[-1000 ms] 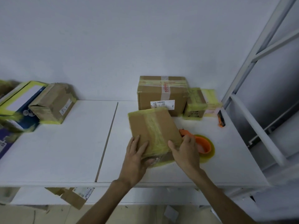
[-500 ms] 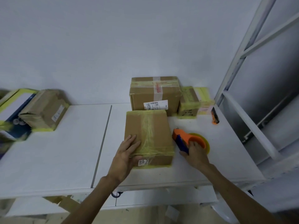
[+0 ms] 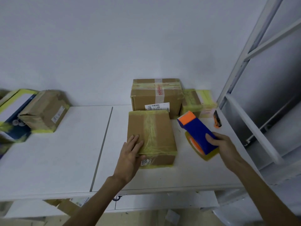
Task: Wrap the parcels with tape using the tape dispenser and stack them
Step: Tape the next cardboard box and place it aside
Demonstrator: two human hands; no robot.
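At the middle of the white table [image 3: 65, 160], near its front edge, the parcel [image 3: 151, 137] lies flat. It already carries a yellowish strip of tape down its length, a band across its near end, and yellow along its far and near edges. The left hand [image 3: 130, 154] rests on its near-left corner with the fingers straight and close together, pressing it down.

Just to the right of the parcel, the right hand [image 3: 226, 147] grips the blue body of the tape dispenser [image 3: 197, 132], fingers curled round it. The dispenser is tilted, its orange end pointing up and away and the yellow roll low beside the table. I cannot tell whether the roll touches the surface.

Against the wall behind, a larger box [image 3: 156, 95] stands taped, with a small yellow-wrapped parcel [image 3: 192, 101] just beside it on the right. An orange cutter [image 3: 217, 121] lies near the table's right edge. Far to the left, another taped parcel [image 3: 44, 110] leans on a blue and yellow box [image 3: 13, 108].

As I judge it, the wrapping of the centre parcel is well along, and the raised dispenser suggests one more pass. Several parcels already look taped, but those behind sit side by side, so the stacking appears to remain.
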